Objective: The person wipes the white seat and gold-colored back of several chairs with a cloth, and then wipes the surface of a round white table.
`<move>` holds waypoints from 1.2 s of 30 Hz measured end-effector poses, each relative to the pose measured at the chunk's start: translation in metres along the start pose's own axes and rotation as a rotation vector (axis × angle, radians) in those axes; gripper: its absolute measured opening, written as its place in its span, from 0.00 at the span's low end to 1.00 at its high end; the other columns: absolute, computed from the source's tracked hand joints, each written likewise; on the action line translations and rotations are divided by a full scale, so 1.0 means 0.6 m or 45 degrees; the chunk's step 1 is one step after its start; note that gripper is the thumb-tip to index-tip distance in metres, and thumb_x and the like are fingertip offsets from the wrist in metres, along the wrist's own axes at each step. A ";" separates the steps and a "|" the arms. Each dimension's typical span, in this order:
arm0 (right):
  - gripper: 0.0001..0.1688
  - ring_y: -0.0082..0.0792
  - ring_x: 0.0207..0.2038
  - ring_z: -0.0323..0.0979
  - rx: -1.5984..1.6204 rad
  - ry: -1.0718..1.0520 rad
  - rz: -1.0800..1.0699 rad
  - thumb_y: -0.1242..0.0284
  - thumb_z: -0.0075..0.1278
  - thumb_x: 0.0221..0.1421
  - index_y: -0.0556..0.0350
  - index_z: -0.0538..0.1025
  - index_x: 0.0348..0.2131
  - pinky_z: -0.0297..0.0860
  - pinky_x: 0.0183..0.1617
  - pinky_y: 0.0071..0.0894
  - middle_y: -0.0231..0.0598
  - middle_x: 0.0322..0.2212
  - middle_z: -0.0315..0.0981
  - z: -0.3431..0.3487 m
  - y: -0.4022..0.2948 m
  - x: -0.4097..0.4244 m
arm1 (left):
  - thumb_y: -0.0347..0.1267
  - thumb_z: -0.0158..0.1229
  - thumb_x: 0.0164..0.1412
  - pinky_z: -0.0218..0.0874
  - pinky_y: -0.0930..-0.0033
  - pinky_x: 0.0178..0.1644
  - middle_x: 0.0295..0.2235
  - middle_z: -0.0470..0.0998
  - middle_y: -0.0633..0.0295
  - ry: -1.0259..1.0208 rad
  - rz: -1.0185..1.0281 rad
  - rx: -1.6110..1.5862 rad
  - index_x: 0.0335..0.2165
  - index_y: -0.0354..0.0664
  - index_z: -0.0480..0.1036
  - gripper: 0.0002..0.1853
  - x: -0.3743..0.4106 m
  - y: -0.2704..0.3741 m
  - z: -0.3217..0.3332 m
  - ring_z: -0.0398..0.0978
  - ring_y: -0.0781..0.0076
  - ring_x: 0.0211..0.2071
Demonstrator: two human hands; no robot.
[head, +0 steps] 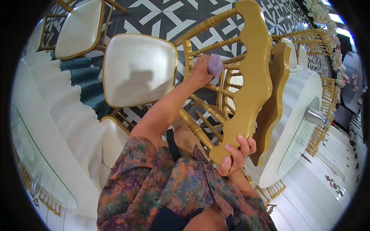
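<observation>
A gold chair's wide, scalloped top rail (254, 66) stands right of the middle, with turned spindles running from it to a lower crossbar. My left hand (202, 70), arm stretched forward, is closed round a bunched lilac cloth (215, 65) among these spindles. Near my body, my right hand (237, 158) grips the lower end of the top rail, fingers curled over its edge. The chair's white padded seat (140, 70), edged in gold, lies left of the backrest under a dark shadow. Part of the left hand's grip is hidden.
Round tables with white cloths (86, 144) and glass tops flank me on both sides. More gold chairs with white seats (81, 29) stand at the upper left and right. Another scalloped gold rail (271, 106) is close beside the held one. The floor (164, 14) has a black-and-white pattern.
</observation>
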State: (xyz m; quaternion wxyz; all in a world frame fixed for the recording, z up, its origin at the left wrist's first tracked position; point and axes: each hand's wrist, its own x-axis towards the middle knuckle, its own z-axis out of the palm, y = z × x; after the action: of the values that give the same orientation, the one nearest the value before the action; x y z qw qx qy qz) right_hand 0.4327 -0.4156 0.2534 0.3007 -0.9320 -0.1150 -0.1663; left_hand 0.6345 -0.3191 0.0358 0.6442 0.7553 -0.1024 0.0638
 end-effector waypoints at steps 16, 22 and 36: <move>0.17 0.46 0.57 0.48 0.021 -0.007 0.046 0.65 0.44 0.42 0.53 0.77 0.30 0.44 0.61 0.41 0.47 0.48 0.67 -0.006 0.000 -0.009 | 0.23 0.62 0.41 0.58 0.65 0.49 0.37 0.66 0.56 -0.111 -0.051 -0.503 0.43 0.41 0.62 0.27 0.129 0.062 -0.075 0.66 0.58 0.39; 0.17 0.45 0.57 0.48 0.044 0.007 0.006 0.65 0.43 0.43 0.53 0.77 0.31 0.45 0.61 0.40 0.46 0.48 0.66 -0.004 0.003 -0.009 | 0.25 0.60 0.49 0.61 0.62 0.48 0.43 0.70 0.52 -0.099 0.186 0.026 0.44 0.40 0.61 0.23 0.175 0.123 -0.033 0.68 0.53 0.47; 0.17 0.45 0.58 0.47 0.021 -0.032 0.024 0.63 0.42 0.47 0.51 0.75 0.33 0.45 0.61 0.42 0.43 0.49 0.64 -0.005 0.004 -0.018 | 0.26 0.62 0.43 0.56 0.57 0.53 0.43 0.66 0.48 0.021 -0.098 0.567 0.48 0.40 0.63 0.30 0.029 -0.192 -0.022 0.63 0.47 0.47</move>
State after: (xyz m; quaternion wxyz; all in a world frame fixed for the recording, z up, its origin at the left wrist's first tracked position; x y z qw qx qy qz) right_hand 0.4230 -0.4206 0.2504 0.3085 -0.9326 -0.1113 -0.1507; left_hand 0.6792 -0.2899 -0.0687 0.4644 0.8816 -0.0518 0.0663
